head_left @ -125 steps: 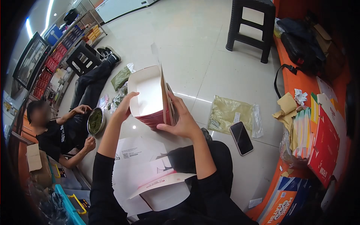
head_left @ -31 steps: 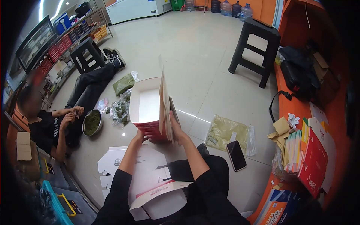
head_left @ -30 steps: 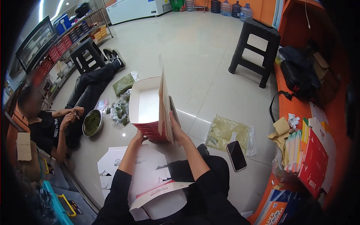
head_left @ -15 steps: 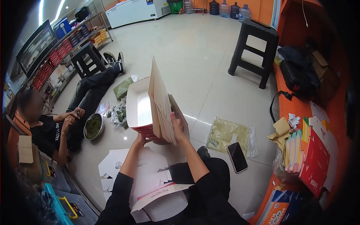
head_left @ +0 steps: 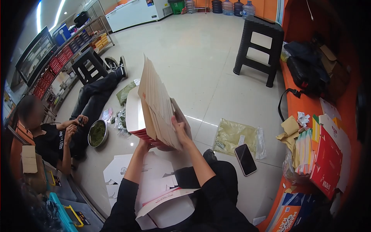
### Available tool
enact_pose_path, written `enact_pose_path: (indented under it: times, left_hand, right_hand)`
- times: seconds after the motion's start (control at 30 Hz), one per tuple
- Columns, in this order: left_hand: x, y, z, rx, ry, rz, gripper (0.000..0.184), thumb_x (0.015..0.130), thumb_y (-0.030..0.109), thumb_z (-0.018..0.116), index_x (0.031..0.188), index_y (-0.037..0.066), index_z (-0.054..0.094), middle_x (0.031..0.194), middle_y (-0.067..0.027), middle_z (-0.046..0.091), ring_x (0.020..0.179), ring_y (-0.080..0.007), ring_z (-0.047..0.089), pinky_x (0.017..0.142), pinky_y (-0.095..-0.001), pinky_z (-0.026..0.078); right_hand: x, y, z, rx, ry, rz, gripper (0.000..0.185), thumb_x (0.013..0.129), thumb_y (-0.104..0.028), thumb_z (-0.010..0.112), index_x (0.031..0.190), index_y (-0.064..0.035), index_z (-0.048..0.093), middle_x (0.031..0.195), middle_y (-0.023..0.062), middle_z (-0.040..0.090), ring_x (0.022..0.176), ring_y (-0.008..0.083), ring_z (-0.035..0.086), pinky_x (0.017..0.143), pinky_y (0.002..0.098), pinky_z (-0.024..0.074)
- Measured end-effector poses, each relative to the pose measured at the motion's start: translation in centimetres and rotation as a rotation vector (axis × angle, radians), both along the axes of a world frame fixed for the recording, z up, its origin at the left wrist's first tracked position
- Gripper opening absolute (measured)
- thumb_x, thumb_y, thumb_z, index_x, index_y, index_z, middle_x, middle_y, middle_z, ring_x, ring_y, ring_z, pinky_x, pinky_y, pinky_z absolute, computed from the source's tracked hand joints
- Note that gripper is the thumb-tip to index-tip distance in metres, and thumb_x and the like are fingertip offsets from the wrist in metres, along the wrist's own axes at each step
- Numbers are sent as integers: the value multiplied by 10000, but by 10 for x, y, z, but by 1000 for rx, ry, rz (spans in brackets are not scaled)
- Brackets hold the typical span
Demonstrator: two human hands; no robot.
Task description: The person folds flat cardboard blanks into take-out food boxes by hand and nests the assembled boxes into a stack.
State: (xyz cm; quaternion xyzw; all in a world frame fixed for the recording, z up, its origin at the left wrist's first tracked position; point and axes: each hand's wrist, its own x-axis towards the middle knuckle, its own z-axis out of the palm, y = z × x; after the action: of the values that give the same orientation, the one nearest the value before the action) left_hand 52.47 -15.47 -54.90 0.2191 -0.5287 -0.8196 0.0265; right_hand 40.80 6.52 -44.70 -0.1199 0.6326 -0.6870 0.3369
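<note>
A nested stack of red and white paper boxes [head_left: 135,112] is held up in front of me, its many pale side flaps [head_left: 156,104] fanned apart and leaning left. My left hand [head_left: 143,145] grips the stack from below on the left, its fingers mostly hidden beneath. On the right side my right hand [head_left: 181,133] holds the flaps, with its thumb up against them and the fingers behind. Below, across my lap, lie flat white cardboard sheets [head_left: 154,170] and a partly folded white box [head_left: 172,212].
At the left a person [head_left: 52,139] sits on the floor beside a metal bowl of green leaves [head_left: 97,133]. A phone [head_left: 245,159] and a yellow-green packet [head_left: 235,137] lie at the right. Beyond is a black stool [head_left: 259,48]; an orange bench [head_left: 288,83] bears bags and cardboard.
The flaps have spread apart and tilted left, covering more of the box opening. My right hand has shifted slightly with them, and the stack has moved a little left.
</note>
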Motion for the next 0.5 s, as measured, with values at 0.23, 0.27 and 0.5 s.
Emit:
enact_pose_path:
  times: [0.23, 0.27, 0.5]
  left_hand:
    - [8, 35, 55, -247, -243, 105, 749, 811, 723, 271, 1294, 162, 392, 1193, -70, 545, 1046, -238, 550, 799, -428, 471]
    - [8, 41, 65, -265, -267, 110, 755, 809, 726, 269, 1292, 160, 393, 1192, -72, 546, 1046, -239, 549, 802, -431, 468]
    - [5, 76, 134, -397, -327, 42, 913, 759, 798, 173, 1345, 121, 348, 1265, -119, 477, 1176, -285, 427, 950, -546, 318]
  right_hand:
    - [4, 1, 4, -47, -49, -69, 964, 676, -807, 452, 1078, 68, 412, 1229, 223, 366, 1231, 295, 304, 1050, 381, 194]
    - [3, -2, 0, -51, -61, -51, 1048, 646, -834, 438, 1158, 75, 331, 1231, 230, 357, 1225, 307, 313, 1044, 380, 205]
    - [-6, 20, 30, -201, -213, 217, 1112, 690, -841, 329, 1339, 56, 232, 1363, 198, 259, 1308, 288, 225, 1071, 385, 167]
